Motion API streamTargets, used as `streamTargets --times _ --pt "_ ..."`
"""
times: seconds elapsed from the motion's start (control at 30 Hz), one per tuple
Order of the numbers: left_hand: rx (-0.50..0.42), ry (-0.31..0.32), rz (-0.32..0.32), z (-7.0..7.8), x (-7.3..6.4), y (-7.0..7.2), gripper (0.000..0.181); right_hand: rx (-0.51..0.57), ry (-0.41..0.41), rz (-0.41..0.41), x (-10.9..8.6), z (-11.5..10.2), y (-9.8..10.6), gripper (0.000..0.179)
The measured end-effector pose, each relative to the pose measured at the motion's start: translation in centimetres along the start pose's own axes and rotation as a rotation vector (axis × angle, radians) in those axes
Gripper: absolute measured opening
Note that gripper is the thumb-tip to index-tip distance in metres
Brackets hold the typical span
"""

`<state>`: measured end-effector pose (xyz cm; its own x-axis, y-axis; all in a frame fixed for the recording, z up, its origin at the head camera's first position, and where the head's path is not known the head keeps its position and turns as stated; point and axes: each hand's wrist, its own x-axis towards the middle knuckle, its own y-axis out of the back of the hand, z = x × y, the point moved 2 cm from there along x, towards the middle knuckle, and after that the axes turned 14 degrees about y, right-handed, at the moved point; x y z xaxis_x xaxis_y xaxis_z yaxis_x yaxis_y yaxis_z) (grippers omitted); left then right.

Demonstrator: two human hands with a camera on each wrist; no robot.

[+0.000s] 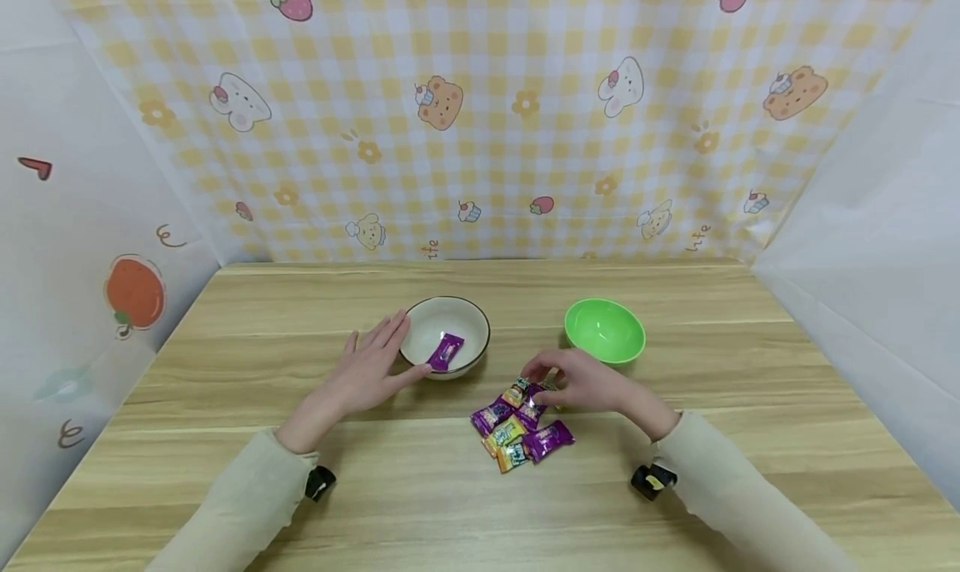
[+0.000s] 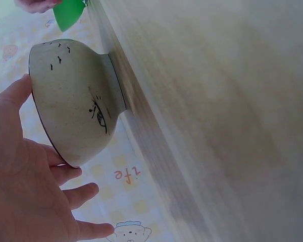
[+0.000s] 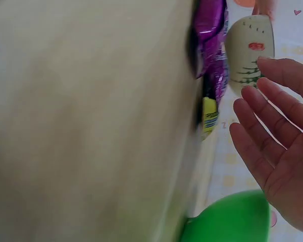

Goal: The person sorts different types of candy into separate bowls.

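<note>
A cream bowl (image 1: 463, 316) with a dark rim stands on the table with one purple-wrapped candy (image 1: 446, 351) inside. My left hand (image 1: 369, 373) rests against its left side, thumb at the near rim and fingers spread along the edge. From the left wrist, the thumb (image 2: 17, 92) touches the bowl's rim. My right hand (image 1: 581, 380) reaches over a pile of wrapped candies, its fingertips right at a purple candy (image 1: 530, 409) near the top. In the right wrist view the fingers of this hand are loosely bent, with nothing between them.
A green bowl (image 1: 606, 330) stands just beyond my right hand. Yellow candies (image 1: 504, 433) and more purple ones (image 1: 548, 440) lie in the pile on the wooden table (image 1: 405, 497). A checked cloth (image 1: 495, 155) hangs behind the table's far edge.
</note>
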<state>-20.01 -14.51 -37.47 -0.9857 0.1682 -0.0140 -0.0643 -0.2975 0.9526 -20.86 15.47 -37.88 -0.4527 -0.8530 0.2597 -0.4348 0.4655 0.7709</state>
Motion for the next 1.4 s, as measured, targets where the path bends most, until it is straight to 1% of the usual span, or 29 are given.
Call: streamTargets --times 0.23,0.47,0.57,0.67,0.8,0.93,1.1,1.27,1.4 --pt "-0.003 0.002 0.002 0.0 0.2 0.1 0.086 0.016 0.003 -0.017 -0.9 0.7 -0.1 0.035" --pt "-0.001 0.003 0.001 0.0 0.2 0.3 0.087 0.024 -0.027 -0.048 -0.9 1.0 -0.2 0.039" --pt "0.005 0.003 -0.002 -0.1 0.3 0.2 0.087 0.009 -0.028 -0.071 -0.7 0.9 -0.2 0.04" --pt "0.008 0.002 -0.002 -0.1 0.3 0.2 0.087 -0.027 -0.02 -0.099 -0.4 0.8 -0.3 0.04" --pt "0.003 0.003 -0.005 -0.1 0.2 0.3 0.087 -0.079 -0.02 -0.128 -0.2 0.9 -0.6 0.039" --pt "-0.001 0.009 -0.013 0.0 0.1 0.3 0.087 -0.089 -0.036 -0.134 0.0 0.9 -0.8 0.037" --pt "-0.006 0.01 -0.015 0.1 0.0 0.2 0.086 -0.071 -0.046 -0.132 0.1 0.8 -0.9 0.033" --pt "-0.009 0.004 -0.008 0.1 0.0 0.1 0.087 -0.036 -0.048 -0.147 0.0 0.9 -0.9 0.024" --pt "-0.009 0.004 -0.009 0.0 0.0 0.0 0.087 -0.024 -0.047 -0.161 -0.1 0.8 -1.0 0.023"
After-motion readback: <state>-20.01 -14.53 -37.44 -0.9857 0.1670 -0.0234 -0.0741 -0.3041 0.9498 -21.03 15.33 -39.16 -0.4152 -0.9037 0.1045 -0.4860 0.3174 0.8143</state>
